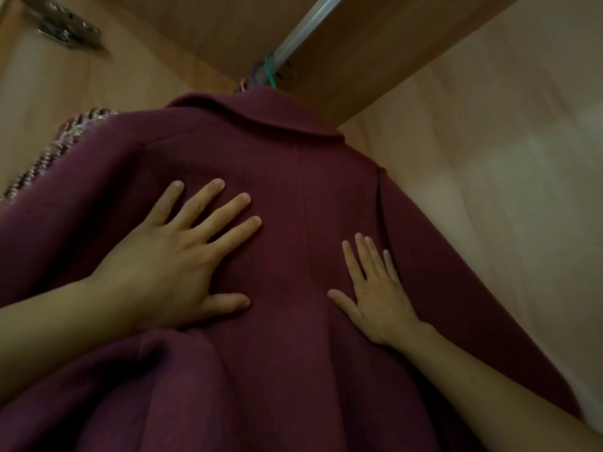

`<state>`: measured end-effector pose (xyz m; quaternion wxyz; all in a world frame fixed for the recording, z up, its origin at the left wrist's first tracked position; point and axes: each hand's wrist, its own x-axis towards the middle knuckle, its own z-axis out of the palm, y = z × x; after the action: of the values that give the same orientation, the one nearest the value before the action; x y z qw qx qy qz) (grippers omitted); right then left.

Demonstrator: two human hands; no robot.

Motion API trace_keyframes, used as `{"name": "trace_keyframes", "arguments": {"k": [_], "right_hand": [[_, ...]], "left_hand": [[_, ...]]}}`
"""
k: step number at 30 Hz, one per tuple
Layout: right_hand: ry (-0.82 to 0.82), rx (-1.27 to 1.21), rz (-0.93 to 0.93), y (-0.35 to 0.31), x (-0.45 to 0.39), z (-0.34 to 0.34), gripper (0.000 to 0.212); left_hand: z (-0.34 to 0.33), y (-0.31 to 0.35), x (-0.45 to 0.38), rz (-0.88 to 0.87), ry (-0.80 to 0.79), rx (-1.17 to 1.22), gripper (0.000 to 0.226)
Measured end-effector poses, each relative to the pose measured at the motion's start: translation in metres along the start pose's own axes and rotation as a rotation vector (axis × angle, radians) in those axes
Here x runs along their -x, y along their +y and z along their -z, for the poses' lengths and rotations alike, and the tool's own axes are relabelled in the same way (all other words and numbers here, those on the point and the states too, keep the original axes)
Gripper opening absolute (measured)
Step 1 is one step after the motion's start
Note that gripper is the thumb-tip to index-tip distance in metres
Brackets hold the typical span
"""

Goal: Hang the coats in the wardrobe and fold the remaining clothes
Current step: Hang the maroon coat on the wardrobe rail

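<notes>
A dark maroon coat (293,177) hangs from the wardrobe rail (310,24), its back and collar facing me and filling most of the view. Coloured hanger hooks (269,68) sit on the rail just above the collar. My left hand (176,256) lies flat on the coat's back, left of the centre seam, fingers spread. My right hand (375,288) rests flat on the fabric to the right of the seam, fingers apart. Neither hand grips anything.
A tweed garment (58,148) with a woven pattern hangs behind the coat at the left. Wooden wardrobe walls (473,125) close in on the right and above. A metal hinge (65,24) is at the top left.
</notes>
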<state>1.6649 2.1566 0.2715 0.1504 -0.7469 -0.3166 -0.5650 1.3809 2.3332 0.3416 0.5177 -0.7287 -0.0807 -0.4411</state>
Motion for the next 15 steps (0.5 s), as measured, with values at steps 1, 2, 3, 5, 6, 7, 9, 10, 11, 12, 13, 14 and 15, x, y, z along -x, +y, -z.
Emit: {"name": "trace_keyframes", "arguments": {"k": [1,2,3,5,6,7,9,10,11,12,13,14,15], "right_hand": [[-0.016,0.009,-0.004,0.000,0.003,0.002,0.087],[-0.032,0.019,-0.002,0.000,0.009,0.004,0.085],[-0.051,0.018,0.010,0.001,0.018,0.008,0.082],[-0.093,-0.006,0.044,0.004,0.043,0.014,0.077],[-0.107,-0.017,0.054,0.005,0.057,0.017,0.075],[-0.117,-0.031,0.062,0.005,0.072,0.021,0.074],[-0.120,-0.082,0.070,0.000,0.098,0.026,0.072],[-0.116,-0.116,0.071,-0.005,0.110,0.029,0.071],[-0.108,-0.149,0.071,-0.010,0.121,0.031,0.072],[-0.094,-0.182,0.073,-0.015,0.131,0.032,0.073],[-0.079,-0.214,0.075,-0.018,0.139,0.035,0.075],[-0.070,-0.244,0.078,-0.021,0.147,0.037,0.078],[-0.070,-0.261,0.083,-0.022,0.153,0.040,0.081]], "left_hand": [[0.001,0.001,0.000,0.003,-0.011,0.000,0.100],[0.004,0.002,0.001,0.006,-0.034,0.008,0.100],[0.008,0.002,0.002,0.012,-0.065,0.024,0.101],[0.020,0.000,0.005,0.036,-0.114,0.088,0.105],[0.027,0.001,0.007,0.055,-0.134,0.112,0.108],[0.035,0.004,0.011,0.060,-0.150,0.136,0.112],[0.053,0.019,0.026,0.028,-0.159,0.271,0.122],[0.065,0.029,0.038,-0.009,-0.168,0.348,0.127],[0.074,0.040,0.052,-0.057,-0.180,0.408,0.131],[0.083,0.050,0.067,-0.109,-0.188,0.440,0.131],[0.088,0.058,0.081,-0.149,-0.190,0.436,0.129],[0.092,0.061,0.093,-0.170,-0.192,0.414,0.125],[0.094,0.061,0.103,-0.171,-0.201,0.398,0.119]]}}
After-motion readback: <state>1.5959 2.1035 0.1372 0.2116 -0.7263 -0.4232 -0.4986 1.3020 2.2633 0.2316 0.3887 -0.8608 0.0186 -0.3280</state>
